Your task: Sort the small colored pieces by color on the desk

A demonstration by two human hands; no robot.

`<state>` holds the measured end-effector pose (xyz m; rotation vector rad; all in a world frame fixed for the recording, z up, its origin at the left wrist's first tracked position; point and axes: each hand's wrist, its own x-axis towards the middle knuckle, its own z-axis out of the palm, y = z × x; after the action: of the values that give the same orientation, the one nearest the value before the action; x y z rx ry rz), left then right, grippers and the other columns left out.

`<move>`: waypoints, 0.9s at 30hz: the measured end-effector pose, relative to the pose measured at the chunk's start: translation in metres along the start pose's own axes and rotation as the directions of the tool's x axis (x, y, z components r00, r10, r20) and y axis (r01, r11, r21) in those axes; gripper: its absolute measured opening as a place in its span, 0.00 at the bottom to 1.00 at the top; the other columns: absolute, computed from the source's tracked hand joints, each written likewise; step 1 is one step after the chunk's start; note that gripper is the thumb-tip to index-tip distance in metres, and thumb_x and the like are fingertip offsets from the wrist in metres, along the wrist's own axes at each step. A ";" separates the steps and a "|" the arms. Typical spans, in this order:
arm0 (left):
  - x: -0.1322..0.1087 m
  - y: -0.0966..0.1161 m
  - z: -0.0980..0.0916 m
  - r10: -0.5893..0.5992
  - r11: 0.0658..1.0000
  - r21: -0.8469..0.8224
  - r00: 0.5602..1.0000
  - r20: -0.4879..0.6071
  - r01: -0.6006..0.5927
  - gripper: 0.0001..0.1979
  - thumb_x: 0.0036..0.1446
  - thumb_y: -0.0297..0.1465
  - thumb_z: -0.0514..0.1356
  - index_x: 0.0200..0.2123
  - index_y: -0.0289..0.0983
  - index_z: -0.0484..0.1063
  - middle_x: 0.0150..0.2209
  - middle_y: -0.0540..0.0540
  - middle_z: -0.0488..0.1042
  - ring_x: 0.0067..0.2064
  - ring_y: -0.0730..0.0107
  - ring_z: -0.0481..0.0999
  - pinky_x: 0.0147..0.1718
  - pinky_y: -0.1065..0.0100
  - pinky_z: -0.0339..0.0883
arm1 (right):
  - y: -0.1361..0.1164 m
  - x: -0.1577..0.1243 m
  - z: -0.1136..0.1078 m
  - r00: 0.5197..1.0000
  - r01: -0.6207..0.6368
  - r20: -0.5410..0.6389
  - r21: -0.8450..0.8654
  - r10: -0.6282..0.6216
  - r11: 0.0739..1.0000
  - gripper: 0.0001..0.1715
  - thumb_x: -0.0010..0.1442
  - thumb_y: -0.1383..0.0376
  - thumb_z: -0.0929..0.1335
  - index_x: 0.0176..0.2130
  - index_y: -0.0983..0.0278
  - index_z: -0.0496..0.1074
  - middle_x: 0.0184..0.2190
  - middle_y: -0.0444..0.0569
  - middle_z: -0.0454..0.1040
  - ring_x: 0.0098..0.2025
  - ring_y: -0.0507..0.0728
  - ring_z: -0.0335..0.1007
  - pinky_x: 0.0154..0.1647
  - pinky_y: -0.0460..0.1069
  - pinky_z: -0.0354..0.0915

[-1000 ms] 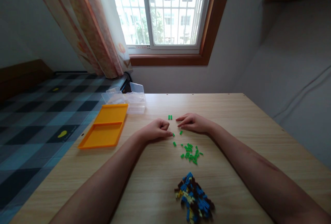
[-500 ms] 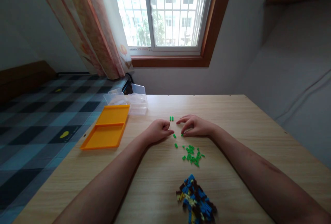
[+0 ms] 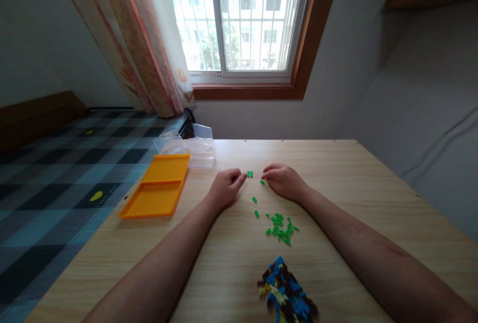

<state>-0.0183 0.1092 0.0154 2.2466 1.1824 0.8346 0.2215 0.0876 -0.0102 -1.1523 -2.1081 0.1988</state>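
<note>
Two small green bricks lie side by side on the wooden table. Just left of them rests my left hand, its fingers curled in and the thumb tip close to the pair; I see nothing held in it. To the right, my right hand has its fingers together, with a single green brick at the fingertips. Nearer to me lie two separate green bricks, one above the other. A loose heap of green bricks spreads below my right hand.
A pile of blue, brown and yellow bricks lies at the table's near side. At the left stand an open orange case and clear plastic boxes. A bed with a checked cover adjoins the table's left edge.
My right hand has moved away from me, bringing the green brick up nearer to the pair. My left thumb has come up beside the pair. The view has shifted slightly.
</note>
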 end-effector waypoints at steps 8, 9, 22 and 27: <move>-0.001 -0.001 0.004 0.008 0.944 0.329 1.000 -0.022 0.000 0.17 0.61 0.29 0.56 0.49 0.43 0.79 0.41 0.46 0.75 0.37 0.68 0.73 0.40 0.68 0.67 | 0.003 0.001 -0.002 0.993 0.092 0.071 -0.027 -0.089 0.995 0.16 0.57 0.73 0.68 0.40 0.57 0.82 0.42 0.49 0.80 0.43 0.58 0.75 0.50 0.54 0.68; -0.001 -0.001 0.004 0.019 0.935 0.355 1.000 -0.009 -0.015 0.17 0.61 0.29 0.56 0.49 0.44 0.80 0.41 0.46 0.74 0.38 0.67 0.73 0.41 0.68 0.67 | 0.003 0.001 -0.001 0.993 0.092 0.080 -0.039 -0.089 0.995 0.17 0.58 0.73 0.67 0.41 0.58 0.82 0.42 0.50 0.80 0.44 0.58 0.74 0.50 0.54 0.68; -0.002 -0.003 0.008 0.042 0.891 0.452 0.999 0.006 -0.040 0.20 0.59 0.27 0.57 0.50 0.50 0.79 0.44 0.46 0.73 0.43 0.65 0.73 0.43 0.67 0.69 | -0.009 0.007 0.006 1.000 0.018 -0.009 -0.075 -0.019 0.997 0.24 0.60 0.75 0.63 0.51 0.62 0.78 0.48 0.53 0.78 0.49 0.60 0.72 0.54 0.56 0.68; -0.003 -0.002 0.008 0.052 0.881 0.469 0.998 0.029 -0.060 0.20 0.59 0.27 0.57 0.50 0.51 0.79 0.45 0.46 0.73 0.45 0.64 0.73 0.46 0.66 0.69 | -0.008 0.006 0.007 0.999 0.046 0.017 -0.077 -0.045 0.996 0.23 0.60 0.75 0.62 0.50 0.61 0.78 0.48 0.54 0.78 0.50 0.61 0.72 0.55 0.57 0.68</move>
<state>-0.0151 0.1066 0.0080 2.6767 1.4415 0.5912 0.2093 0.0889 -0.0082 -1.1494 -2.1703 0.1061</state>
